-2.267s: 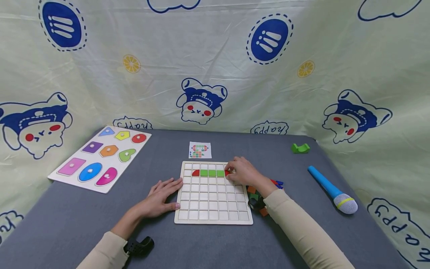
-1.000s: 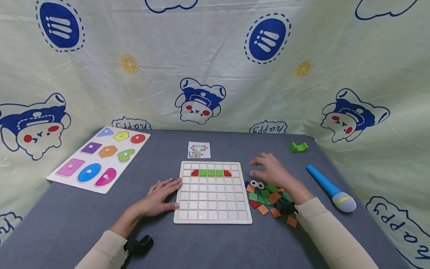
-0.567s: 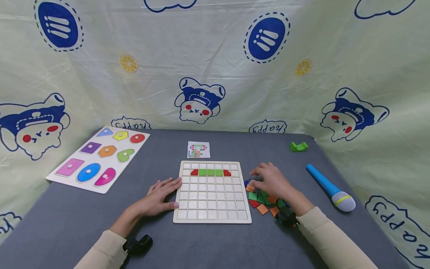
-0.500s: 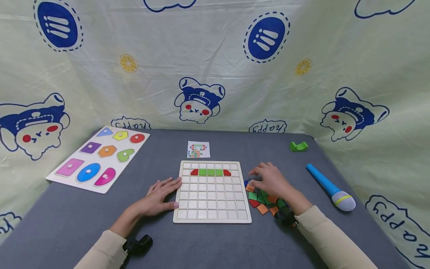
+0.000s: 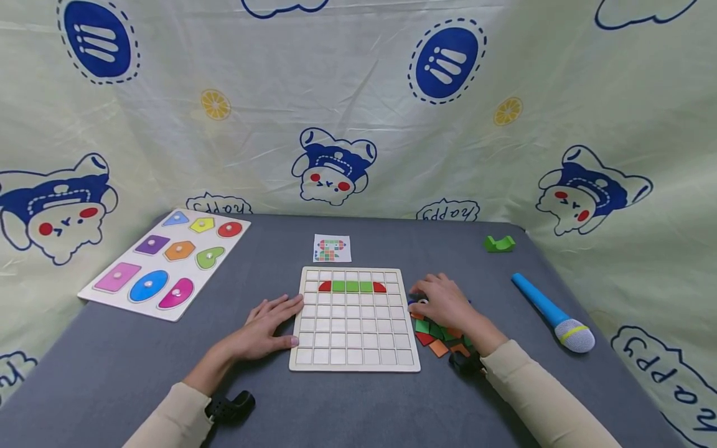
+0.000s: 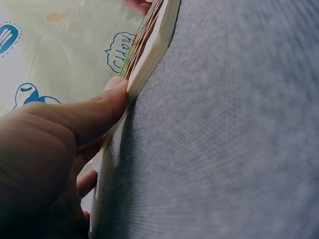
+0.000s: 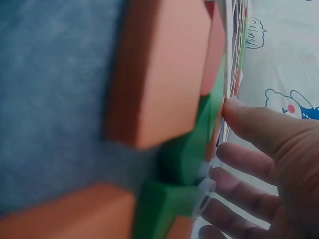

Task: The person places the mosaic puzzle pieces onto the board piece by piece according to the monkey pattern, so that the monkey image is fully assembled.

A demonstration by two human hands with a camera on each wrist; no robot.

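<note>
My left hand (image 5: pixel 263 333) lies with its fingers extended against the left edge of a white grid board (image 5: pixel 355 342). In the left wrist view the thumb (image 6: pixel 107 99) touches the board's rim. On the grid's second row sit green tiles (image 5: pixel 351 287) with a red rounded tile (image 5: pixel 379 287) at each end. My right hand (image 5: pixel 445 302) is over the upper part of a pile of green tiles (image 5: pixel 422 326), orange tiles (image 5: pixel 439 348) and red pieces. Its thumb and fingers are parted around a white ring eye piece (image 5: pixel 424 302); nothing shows pinched between them.
A pattern card (image 5: pixel 332 249) lies behind the board. At left is a shape puzzle board (image 5: pixel 140 252) with coloured pieces. On the right lie a blue toy microphone (image 5: pixel 540 297) and a green curved block (image 5: pixel 500 244). A patterned cloth (image 5: pixel 252 155) hangs behind the table.
The right hand placed the right red end tile on the board, let go, moved right, then came down over the pile and shifted slightly left. The left hand stays put.
</note>
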